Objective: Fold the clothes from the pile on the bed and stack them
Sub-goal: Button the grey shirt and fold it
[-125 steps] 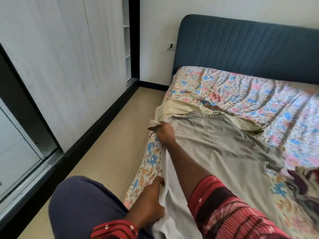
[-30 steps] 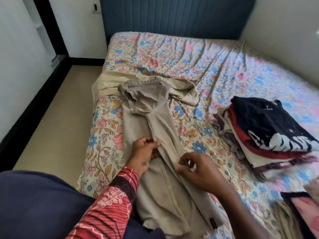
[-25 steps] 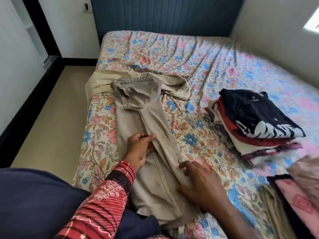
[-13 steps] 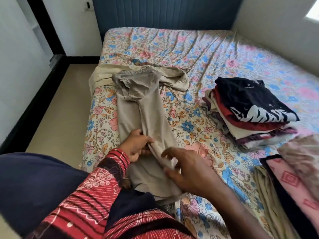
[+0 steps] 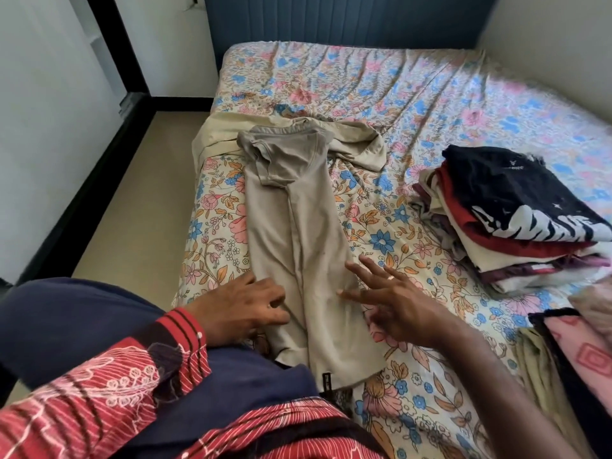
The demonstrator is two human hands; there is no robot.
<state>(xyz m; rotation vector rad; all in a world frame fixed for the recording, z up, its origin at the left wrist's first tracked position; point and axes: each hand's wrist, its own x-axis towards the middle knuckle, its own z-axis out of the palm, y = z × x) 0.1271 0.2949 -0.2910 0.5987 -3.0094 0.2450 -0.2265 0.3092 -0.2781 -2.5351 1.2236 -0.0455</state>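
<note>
A beige T-shirt [image 5: 294, 233] lies lengthwise on the floral bed [image 5: 381, 94], folded into a long narrow strip with its collar at the far end. My left hand [image 5: 241, 309] rests flat on its near left edge, fingers relaxed. My right hand [image 5: 394, 299] is over the strip's near right side with fingers spread, holding nothing. A stack of folded clothes [image 5: 510, 220] topped by a black printed shirt sits on the right of the bed. Unfolded clothes [image 5: 579, 346], pink and dark, lie at the right edge.
A second tan garment [image 5: 357, 140] lies crumpled under the shirt's collar end. The blue headboard [image 5: 347, 21] closes the far side. Beige floor [image 5: 139, 200] runs along the bed's left, bordered by a black frame and white wall.
Both hands let go of the shirt's folded edge: the left now lies flat on the near left side, the right has opened and spread. The right side of the strip lies flatter.
</note>
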